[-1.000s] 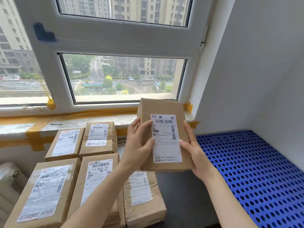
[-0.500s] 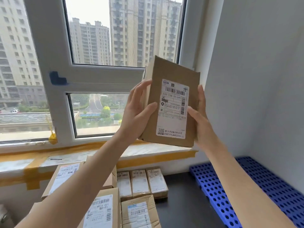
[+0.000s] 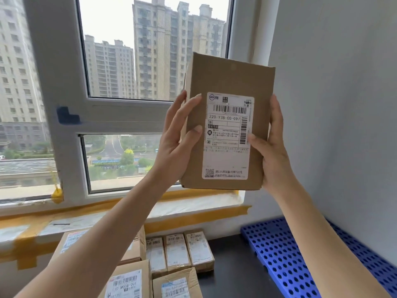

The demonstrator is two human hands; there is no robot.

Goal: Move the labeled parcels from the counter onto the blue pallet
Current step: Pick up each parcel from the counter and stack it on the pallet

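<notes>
Fingers (image 3: 189, 117) of the left hand (image 3: 174, 145) lie along one side of a brown cardboard parcel with a white shipping label (image 3: 227, 117), thumb pressed on its front; the right hand (image 3: 271, 145) curls round the opposite edge. Both grip it upright, raised before the white-framed window (image 3: 64, 82). At five o'clock lies the blue perforated plastic pallet (image 3: 300, 254); at seven o'clock, more labeled cardboard boxes (image 3: 178, 252) sit on the dark counter (image 3: 232, 276).

Head view, close, facing window (image 3: 111, 50)
</notes>
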